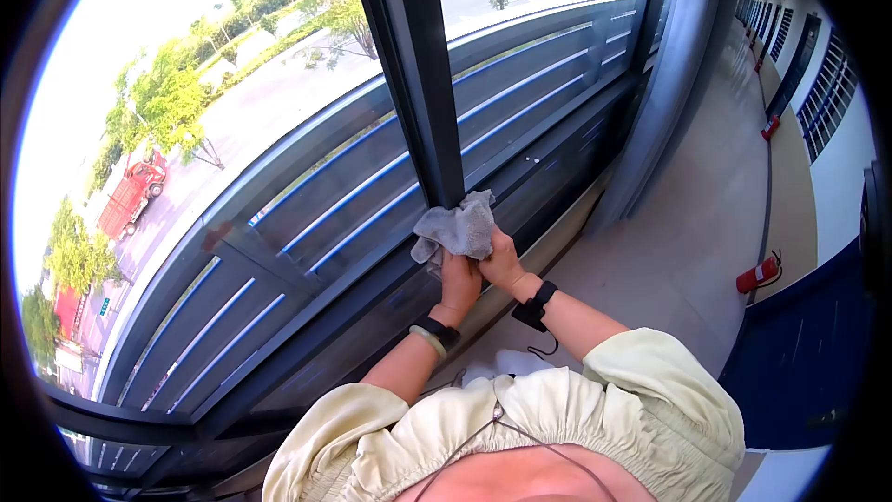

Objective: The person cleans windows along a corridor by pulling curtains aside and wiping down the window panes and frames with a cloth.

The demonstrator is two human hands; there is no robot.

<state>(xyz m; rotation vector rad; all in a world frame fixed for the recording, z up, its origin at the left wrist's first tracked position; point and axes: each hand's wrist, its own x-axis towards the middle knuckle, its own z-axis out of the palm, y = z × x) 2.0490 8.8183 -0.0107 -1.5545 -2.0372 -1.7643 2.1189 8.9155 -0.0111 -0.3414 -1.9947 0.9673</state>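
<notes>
A grey cloth (457, 228) is bunched against the foot of a dark upright post (429, 102), where the post meets a dark horizontal rail (372, 284). My left hand (458, 286) grips the cloth from below, its fingertips hidden under the fabric. Close beside it on the right, my right hand (503, 260) also holds the cloth, fingers curled into its lower edge. Both wrists wear black bands, and a pale bangle (428, 341) circles the left one.
Slatted metal railing (269, 265) runs outside the frame. Beyond it are trees and a red truck (132, 197). A corridor floor (650, 251) stretches away on the right, with a red fire extinguisher (757, 274) by the wall and a dark blue door (790, 353).
</notes>
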